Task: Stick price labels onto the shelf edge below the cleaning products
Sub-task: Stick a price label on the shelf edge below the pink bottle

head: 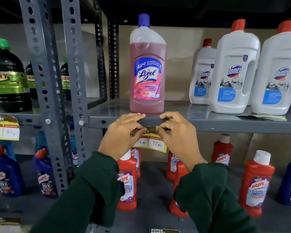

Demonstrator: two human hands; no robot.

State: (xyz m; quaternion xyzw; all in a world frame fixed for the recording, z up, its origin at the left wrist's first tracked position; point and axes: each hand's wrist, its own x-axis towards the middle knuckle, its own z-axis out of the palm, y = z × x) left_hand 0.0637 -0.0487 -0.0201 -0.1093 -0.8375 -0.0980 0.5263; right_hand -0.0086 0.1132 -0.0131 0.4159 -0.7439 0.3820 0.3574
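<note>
A yellow and red price label [154, 142] with handwritten prices hangs against the grey shelf edge [217, 126], directly below a pink Lizol bottle [147, 68]. My left hand [123, 135] pinches the label's top left part, fingertips resting on the shelf lip. My right hand [178, 133] pinches its top right part the same way. Both thumbs press the label's dark top strip against the edge. Both hands hide the label's upper corners.
White Domex bottles [235, 69] stand to the right on the same shelf. Another price label [4, 128] hangs on the left shelf under dark bottles [8, 78]. Red Harpic bottles [255, 182] and blue ones [7, 174] fill the shelf below. Grey slotted uprights [74, 81] stand left.
</note>
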